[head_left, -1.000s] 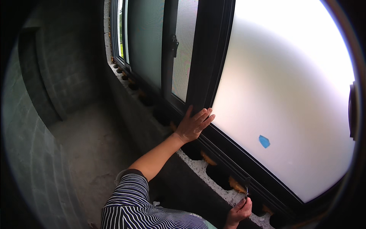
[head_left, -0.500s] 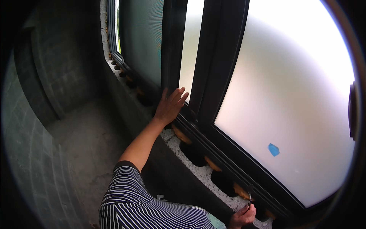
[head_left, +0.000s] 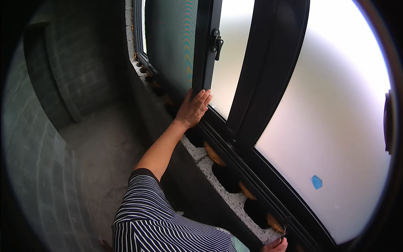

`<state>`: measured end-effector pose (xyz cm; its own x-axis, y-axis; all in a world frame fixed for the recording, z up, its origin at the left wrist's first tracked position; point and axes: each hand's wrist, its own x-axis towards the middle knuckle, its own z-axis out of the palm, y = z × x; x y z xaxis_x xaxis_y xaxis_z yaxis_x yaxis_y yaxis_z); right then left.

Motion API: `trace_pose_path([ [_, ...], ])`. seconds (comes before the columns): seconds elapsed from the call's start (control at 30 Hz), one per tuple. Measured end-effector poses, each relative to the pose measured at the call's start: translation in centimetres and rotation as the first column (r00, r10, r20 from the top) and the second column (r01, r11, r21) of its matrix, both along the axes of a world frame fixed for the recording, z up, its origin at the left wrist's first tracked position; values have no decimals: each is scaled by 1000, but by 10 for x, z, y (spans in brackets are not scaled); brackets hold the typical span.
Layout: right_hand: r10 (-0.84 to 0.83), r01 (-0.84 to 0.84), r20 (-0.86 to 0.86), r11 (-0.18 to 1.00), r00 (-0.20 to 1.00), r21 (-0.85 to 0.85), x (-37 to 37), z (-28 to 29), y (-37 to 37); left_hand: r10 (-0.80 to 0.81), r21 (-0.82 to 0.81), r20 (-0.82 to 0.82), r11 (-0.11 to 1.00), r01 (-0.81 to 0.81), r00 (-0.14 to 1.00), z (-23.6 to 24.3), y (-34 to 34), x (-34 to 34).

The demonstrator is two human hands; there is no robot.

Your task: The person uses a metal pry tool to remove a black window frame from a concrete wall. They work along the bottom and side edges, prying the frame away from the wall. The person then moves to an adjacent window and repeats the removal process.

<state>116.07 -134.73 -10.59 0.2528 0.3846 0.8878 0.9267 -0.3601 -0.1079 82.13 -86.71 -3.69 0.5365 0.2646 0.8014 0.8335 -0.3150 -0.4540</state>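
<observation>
My left hand lies against the lower end of a black window sash stile, fingers stretched out and pressed to it. A black latch handle is mounted on the stile above the hand. To the right stands a strip of frosted glass. At the lower edge my right hand, partly cut off, pinches a slim tool with a thin shank and a dark end, close to the window's bottom track. The tool's exact kind cannot be made out.
Under the frame runs a rough block sill with dark hollows and orange foam. A large frosted pane bears a blue sticker. An insect screen stands left. Grey block walls border the concrete floor.
The view has shifted, bringing the window rightward and the latch into sight. The glass strip beside my left hand looks wider. My right hand sits lower in view, still gripping the tool.
</observation>
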Motion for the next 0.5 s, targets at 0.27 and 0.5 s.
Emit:
trace_pose_path([
  [0.27,-59,59,5,998,998,-20,0,-4,0,-26,-43,10,999,27,1000,2,17,-15],
  [0.5,-144,144,133,990,981,8,-3,1,5,105,12,19,994,-105,994,0,47,-40],
])
